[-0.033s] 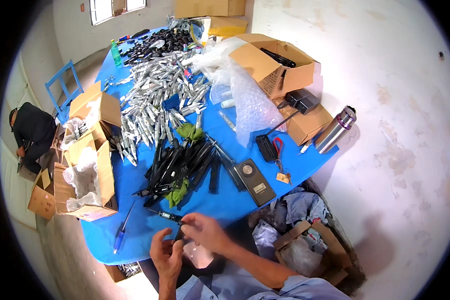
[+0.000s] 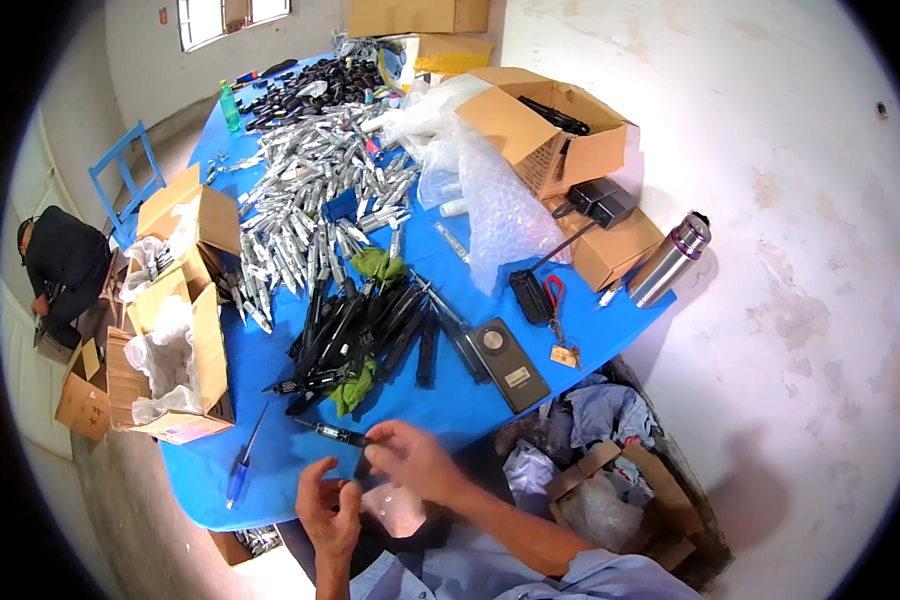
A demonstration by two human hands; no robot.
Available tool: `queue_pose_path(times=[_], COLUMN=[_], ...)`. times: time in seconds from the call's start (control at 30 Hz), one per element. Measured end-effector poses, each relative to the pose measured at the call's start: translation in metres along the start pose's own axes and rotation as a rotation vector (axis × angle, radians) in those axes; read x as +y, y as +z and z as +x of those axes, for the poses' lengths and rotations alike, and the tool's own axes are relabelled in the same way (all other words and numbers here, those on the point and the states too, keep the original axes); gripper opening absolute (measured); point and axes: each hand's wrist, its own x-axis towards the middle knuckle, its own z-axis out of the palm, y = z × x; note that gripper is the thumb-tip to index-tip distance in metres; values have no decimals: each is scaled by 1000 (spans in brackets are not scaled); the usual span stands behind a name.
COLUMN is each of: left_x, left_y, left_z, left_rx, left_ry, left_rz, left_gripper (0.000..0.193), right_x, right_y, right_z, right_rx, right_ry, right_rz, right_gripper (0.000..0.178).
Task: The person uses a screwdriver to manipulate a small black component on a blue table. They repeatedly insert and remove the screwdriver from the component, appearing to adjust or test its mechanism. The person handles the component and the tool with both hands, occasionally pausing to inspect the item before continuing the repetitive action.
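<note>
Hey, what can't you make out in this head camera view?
All in the head view:
Right hand: its blurred fingers meet the end of the slim dark tool, so whether it grips it is unclear.
Left hand: anything inside its curled fingers is hidden by them.
Upper-right cardboard box: its walls hide most of the contents.
Far black parts: too small to identify.

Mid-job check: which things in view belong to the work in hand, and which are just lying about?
Likely part of it:
slim dark piece by the right hand
heaped black pieces
perhaps the blue-handled tool

Likely lying about:
steel flask
green bottle
red strap
</note>
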Motion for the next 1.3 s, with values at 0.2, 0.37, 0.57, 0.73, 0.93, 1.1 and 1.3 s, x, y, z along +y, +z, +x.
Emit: queue_pose_path(times=[0.2, 0.37, 0.57, 0.73, 0.93, 1.1, 1.3], left_x=[-27, -42, -45, -41, -48, -38, -33], left_y=[-25, -24, -19, -21, -20, -16, -34], left_z=[9, 12, 10, 10, 11, 11, 10], left_rx=[96, 40, 136, 111, 95, 119, 165], left_ry=[-52, -72, 36, -35, 27, 27, 29], left_rz=[-19, -42, 59, 76, 46, 84, 101], left_gripper=[38, 34, 30, 30, 25, 21, 22], right_x=[-113, -299, -188, -49, 21, 35, 32], right_y=[-76, -228, -175, -60, 5, 2, 4], right_z=[43, 120, 106, 38, 21, 28, 27], right_rx=[312, 549, 391, 221, 310, 373, 302], right_ry=[-288, -719, -379, -591, -848, -792, -822], right_rz=[15, 263, -53, -637, -931, -1091, -1070], right_gripper=[25, 33, 29, 30, 28, 35, 38])
